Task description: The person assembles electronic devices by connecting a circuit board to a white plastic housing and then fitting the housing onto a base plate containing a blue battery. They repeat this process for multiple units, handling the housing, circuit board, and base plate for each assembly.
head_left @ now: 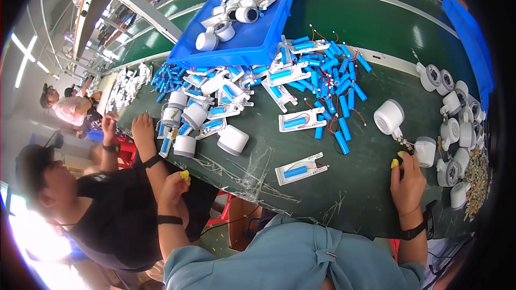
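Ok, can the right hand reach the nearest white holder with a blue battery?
Probably yes: only green tabletop shows between the right hand and that white holder, which lies to its left.

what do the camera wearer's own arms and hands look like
The left hand and right hand show yellow fingertip covers. Black bands circle both wrists: left band, right band. The forearms are bare below short blue-green sleeves.
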Available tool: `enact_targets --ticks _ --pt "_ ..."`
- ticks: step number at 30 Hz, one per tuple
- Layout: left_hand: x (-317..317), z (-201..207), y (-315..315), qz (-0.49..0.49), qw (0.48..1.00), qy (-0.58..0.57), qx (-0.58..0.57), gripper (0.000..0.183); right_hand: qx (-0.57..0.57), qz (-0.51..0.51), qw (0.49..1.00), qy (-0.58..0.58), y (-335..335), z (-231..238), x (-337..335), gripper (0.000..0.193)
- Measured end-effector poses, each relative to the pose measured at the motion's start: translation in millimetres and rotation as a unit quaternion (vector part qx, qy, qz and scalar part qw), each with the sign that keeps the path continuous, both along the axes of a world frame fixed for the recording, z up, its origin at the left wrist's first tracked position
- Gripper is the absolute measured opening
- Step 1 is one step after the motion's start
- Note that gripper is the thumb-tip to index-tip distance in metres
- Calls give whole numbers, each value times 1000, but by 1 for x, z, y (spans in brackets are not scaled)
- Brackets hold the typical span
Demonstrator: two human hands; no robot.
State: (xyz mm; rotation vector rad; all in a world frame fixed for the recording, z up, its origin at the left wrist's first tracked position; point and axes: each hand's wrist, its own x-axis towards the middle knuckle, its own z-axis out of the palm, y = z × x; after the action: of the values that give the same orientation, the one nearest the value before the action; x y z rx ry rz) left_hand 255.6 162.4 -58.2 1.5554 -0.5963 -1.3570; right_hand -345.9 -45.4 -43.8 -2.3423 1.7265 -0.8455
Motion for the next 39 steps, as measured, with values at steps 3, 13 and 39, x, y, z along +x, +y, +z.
enact_targets --ticks 3,13,39 --pt "4 0 -5 94 994 -23 59 21 -3 1 1000 8 0 -2 -1 29" --pt "37 106 -101 -53 929 -320 -180 48 -8 21 1000 4 -1 -3 -1 31" --pt "-315 22 -198 -435 752 -233 -437 26 23 19 999 -14 -6 -2 -3 28"
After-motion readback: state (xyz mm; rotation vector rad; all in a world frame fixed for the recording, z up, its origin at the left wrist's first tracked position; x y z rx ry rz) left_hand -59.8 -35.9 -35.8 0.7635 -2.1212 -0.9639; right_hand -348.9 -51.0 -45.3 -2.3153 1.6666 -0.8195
